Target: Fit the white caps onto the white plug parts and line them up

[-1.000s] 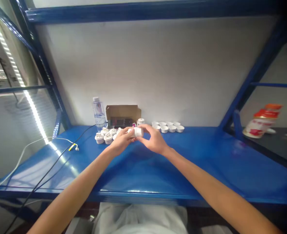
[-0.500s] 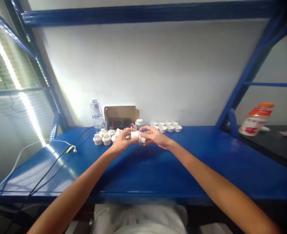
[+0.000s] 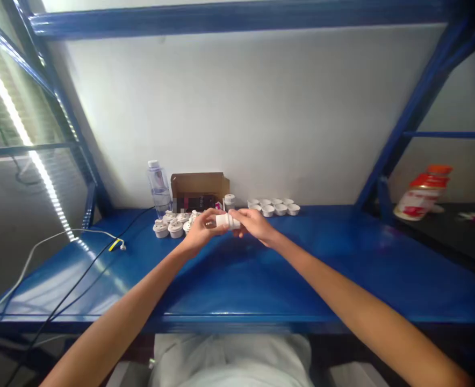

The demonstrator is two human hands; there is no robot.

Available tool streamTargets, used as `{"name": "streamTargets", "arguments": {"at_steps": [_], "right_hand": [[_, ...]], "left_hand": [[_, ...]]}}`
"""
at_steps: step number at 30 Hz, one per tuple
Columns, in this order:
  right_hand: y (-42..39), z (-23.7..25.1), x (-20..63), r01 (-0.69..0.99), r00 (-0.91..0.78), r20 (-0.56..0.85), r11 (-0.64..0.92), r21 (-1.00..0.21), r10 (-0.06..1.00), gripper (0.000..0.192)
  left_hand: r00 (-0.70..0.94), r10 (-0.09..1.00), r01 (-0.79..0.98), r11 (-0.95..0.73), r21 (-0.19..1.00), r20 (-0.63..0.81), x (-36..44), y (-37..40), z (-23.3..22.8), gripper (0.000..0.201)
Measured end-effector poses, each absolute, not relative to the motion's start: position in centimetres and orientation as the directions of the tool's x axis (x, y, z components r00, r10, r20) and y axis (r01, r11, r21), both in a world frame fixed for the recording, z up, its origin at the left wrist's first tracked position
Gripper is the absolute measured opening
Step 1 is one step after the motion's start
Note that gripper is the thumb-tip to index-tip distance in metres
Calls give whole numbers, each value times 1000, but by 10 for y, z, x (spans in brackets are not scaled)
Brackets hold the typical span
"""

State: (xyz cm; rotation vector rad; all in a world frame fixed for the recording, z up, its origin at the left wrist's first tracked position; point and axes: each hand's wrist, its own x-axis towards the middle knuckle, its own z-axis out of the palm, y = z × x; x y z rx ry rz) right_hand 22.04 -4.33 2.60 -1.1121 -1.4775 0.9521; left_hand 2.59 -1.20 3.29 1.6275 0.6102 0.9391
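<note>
Both hands meet over the middle of the blue table, holding one white plug adapter (image 3: 222, 220) lying sideways between them. Its left end shows what look like small pins. My left hand (image 3: 202, 230) has thumb and fingers closed round the left part. On the right end, my right hand (image 3: 257, 223) grips with the thumb on top and fingertips beneath. Just left of and behind my left hand stand several white round pieces with dark-marked tops (image 3: 175, 228), partly hidden by it. A white cylindrical piece (image 3: 229, 201) stands upright right behind the hands.
Several small white cups (image 3: 280, 208) stand in rows at the back, right of centre. An open cardboard box (image 3: 200, 183) and a clear water bottle (image 3: 159, 188) are at the back left. Cables (image 3: 100, 258) cross the left side. A red-and-white bottle (image 3: 423, 196) stands far right.
My right hand's fingers have shifted round the adapter's right end, the thumb now lying along its top. Both hands stay in nearly the same place. The camera view has moved slightly.
</note>
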Motion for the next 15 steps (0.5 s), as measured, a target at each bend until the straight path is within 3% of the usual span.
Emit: {"name": "streamTargets", "arguments": {"at_steps": [3, 5, 7, 9, 12, 15], "right_hand": [[-47, 28, 218, 208, -73, 499, 503, -839, 863, 47], [-51, 28, 216, 234, -90, 564, 568, -789, 821, 52], [-52, 27, 214, 231, -73, 504, 506, -831, 861, 47], [-50, 23, 213, 180, -27, 345, 344, -921, 938, 45], [-46, 17, 212, 102, 8, 136, 135, -986, 991, 59], [-48, 19, 211, 154, 1, 219, 216, -964, 976, 55]], "left_hand": [[557, 818, -4, -170, 985, 144, 25, -11, 37, 51], [563, 820, 29, -142, 989, 102, 23, -11, 40, 54], [584, 799, 35, -205, 978, 146, 22, -12, 42, 52], [597, 756, 25, -351, 936, 268, 22, -13, 42, 51], [600, 706, 23, -487, 873, 378, 24, -13, 39, 55], [585, 763, 77, -389, 918, 274, 26, -12, 37, 52]]}}
